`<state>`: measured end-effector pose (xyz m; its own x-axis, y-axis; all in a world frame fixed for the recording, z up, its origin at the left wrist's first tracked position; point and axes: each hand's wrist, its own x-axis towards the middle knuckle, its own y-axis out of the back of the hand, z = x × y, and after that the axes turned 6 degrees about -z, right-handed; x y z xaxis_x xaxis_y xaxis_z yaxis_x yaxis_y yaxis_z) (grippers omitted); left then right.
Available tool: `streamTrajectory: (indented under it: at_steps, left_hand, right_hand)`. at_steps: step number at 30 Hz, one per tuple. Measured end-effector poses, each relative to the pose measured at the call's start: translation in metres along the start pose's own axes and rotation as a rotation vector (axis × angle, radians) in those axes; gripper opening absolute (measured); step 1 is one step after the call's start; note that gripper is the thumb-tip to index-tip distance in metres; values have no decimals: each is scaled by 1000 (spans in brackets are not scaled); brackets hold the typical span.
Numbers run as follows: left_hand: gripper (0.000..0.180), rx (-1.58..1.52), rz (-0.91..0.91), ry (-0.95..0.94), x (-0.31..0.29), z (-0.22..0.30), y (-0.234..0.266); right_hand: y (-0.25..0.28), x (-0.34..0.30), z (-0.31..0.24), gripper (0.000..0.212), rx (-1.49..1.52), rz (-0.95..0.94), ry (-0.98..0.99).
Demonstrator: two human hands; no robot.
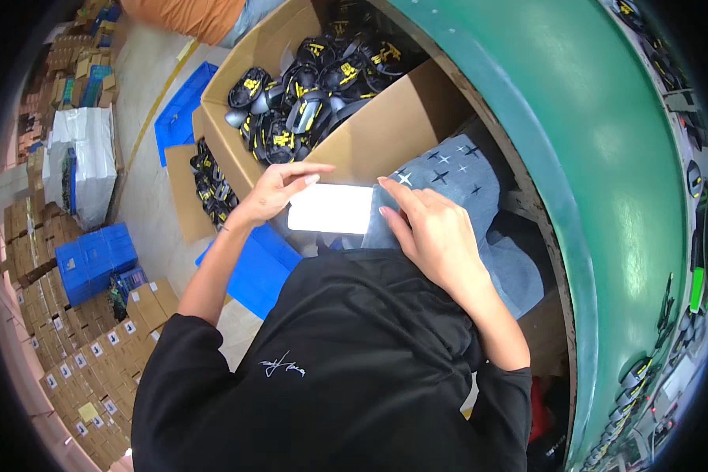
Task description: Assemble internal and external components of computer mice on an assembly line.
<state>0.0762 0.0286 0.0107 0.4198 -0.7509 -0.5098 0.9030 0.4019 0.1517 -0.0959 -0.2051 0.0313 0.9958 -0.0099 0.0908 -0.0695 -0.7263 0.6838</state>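
A phone-like flat rectangular device with a glowing white screen lies in front of my body, between my two hands. My left hand is at its upper left corner, thumb and fingers stretched out toward the right above the top edge. Beside the right edge, my right hand has its thumb and index finger apart, the index tip close to the upper right corner. I cannot make out whether either hand touches the device. Grey-blue cloth with star shapes lies behind and below my right hand.
Ahead stands a cardboard box full of black and yellow parts. A green work table curves along the right. Blue crates and stacked cartons are on the left. Someone in an orange top is at the upper left.
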Motion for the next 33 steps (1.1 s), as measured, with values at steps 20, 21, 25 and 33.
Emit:
streamTrajectory:
  at_steps: [20, 21, 25, 33]
  left_hand:
    - [29, -105, 398, -278, 20, 4, -34]
    - [30, -94, 403, -288, 20, 4, -34]
    - [30, -96, 396, -283, 20, 6, -33]
    - [31, 27, 434, -339, 18, 8, -34]
  right_hand:
    - [-50, 56, 42, 38, 504, -355, -111]
    - [-51, 55, 43, 38, 506, -351, -115]
    - [-60, 56, 52, 38, 558, -322, -128]
    - [-60, 58, 52, 39, 658, -257, -125]
